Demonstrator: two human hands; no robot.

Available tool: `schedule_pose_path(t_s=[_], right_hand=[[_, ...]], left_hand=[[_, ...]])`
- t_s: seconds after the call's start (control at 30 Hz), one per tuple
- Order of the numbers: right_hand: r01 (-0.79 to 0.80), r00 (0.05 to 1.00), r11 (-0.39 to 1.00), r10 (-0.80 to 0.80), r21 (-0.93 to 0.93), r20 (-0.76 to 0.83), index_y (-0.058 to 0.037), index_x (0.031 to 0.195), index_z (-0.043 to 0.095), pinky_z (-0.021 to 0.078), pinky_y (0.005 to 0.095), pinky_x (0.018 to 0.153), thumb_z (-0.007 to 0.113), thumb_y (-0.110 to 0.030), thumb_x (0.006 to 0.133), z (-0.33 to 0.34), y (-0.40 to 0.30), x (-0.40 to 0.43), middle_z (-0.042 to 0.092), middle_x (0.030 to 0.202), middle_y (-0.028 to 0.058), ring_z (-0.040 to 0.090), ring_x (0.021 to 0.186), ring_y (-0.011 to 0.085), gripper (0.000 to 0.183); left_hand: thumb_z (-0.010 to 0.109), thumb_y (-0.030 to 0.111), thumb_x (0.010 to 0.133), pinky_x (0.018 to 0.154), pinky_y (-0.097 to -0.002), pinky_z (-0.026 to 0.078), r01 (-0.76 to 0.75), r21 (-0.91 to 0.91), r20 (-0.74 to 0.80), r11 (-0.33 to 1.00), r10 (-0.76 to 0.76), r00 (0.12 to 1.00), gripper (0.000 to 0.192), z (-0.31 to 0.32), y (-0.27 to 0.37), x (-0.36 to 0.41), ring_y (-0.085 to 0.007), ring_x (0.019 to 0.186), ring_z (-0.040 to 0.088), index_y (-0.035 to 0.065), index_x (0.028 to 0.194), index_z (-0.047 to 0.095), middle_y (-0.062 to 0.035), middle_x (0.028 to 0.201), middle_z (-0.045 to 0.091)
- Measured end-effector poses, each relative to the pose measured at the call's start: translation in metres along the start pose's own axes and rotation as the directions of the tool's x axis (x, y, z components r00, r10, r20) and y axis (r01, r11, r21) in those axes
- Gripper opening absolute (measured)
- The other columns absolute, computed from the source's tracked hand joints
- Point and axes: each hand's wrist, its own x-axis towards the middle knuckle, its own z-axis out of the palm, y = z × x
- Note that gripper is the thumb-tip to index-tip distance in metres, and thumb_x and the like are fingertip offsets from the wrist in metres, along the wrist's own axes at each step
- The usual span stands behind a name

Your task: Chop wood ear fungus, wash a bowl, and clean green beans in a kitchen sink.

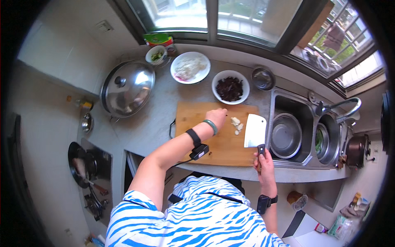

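Note:
My right hand grips the dark handle of a cleaver. Its broad blade lies flat-side up over the right edge of a wooden cutting board. Over the board's upper middle, my left hand is bent with its fingers drawn together. A tiny dark bit shows by its fingertips; whether it is pinched is hidden. Between that hand and the blade lie several pale pieces, seemingly garlic cloves. Just beyond the board stands a white bowl of dark chopped food, possibly wood ear fungus.
At the back are a white bowl of pale shreds, a small bowl of chopped greens and a metal bowl. A lidded wok stands left. A double sink with a basin and faucet lies right.

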Motion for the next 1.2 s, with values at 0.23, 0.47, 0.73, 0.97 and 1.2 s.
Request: schedule_pose_path(t_s=[0.23,0.47,0.73,0.97,1.2], right_hand=[[0.031,0.975,0.951,0.039,-0.308,0.219,-0.0053,0.123,0.041,0.0371,0.0167,0.053,0.051,-0.01,0.083,0.032,0.002,0.016,0.054,0.091,0.0008,0.046,0.064,0.0037,0.041],[0.703,0.708,0.382,-0.295,-0.6,0.641,-0.006,0.119,0.043,0.0449,0.0364,0.07,0.057,-0.012,0.078,0.085,0.022,0.068,0.057,0.094,0.016,0.057,0.083,0.0304,0.044],[0.811,0.574,-0.008,-0.177,-0.585,0.799,-0.0126,0.112,0.049,0.0462,0.0394,0.064,0.056,-0.006,0.072,0.133,0.02,0.074,0.056,0.085,0.0105,0.056,0.08,0.0303,0.041],[0.869,0.492,-0.067,0.006,-0.49,0.871,-0.0148,0.111,0.051,0.0461,0.0373,0.062,0.057,-0.004,0.069,0.107,0.026,0.04,0.056,0.084,0.0079,0.056,0.076,0.027,0.044],[0.396,0.858,0.537,0.073,-0.745,0.508,-0.0082,0.12,0.044,0.0436,0.0263,0.059,0.056,-0.007,0.079,0.046,0.047,0.013,0.054,0.085,0.0061,0.052,0.068,0.0131,0.043]], left_hand=[[0.054,0.011,0.075,0.071,-0.0397,0.045,0.203,-0.127,-0.305,0.971,-0.233,0.923,0.008,-0.006,-0.107,-0.088,-0.0314,0.084,0.052,0.0052,0.08,0.056,-0.0134,0.089,0.053],[0.051,0.007,0.076,0.07,-0.0367,0.045,-0.066,-0.337,-0.262,0.939,-0.026,0.965,0.008,0.015,-0.096,-0.121,-0.0324,0.077,0.054,0.0021,0.082,0.054,-0.0149,0.083,0.055],[0.049,0.004,0.075,0.062,-0.0324,0.047,0.27,-0.535,-0.343,0.801,-0.497,0.797,0.013,0.013,-0.102,-0.187,-0.0257,0.068,0.057,0.0004,0.087,0.055,-0.0139,0.081,0.056],[0.049,0.003,0.076,0.061,-0.0315,0.047,0.264,-0.594,-0.36,0.76,-0.545,0.757,0.013,0.031,-0.102,-0.211,-0.0236,0.066,0.057,-0.0009,0.087,0.054,-0.0132,0.08,0.056],[0.052,0.005,0.071,0.077,-0.0365,0.044,0.258,-0.423,-0.306,0.869,-0.405,0.861,0.032,0.036,-0.08,-0.203,-0.0325,0.09,0.052,-0.0005,0.102,0.05,-0.0176,0.101,0.048]])
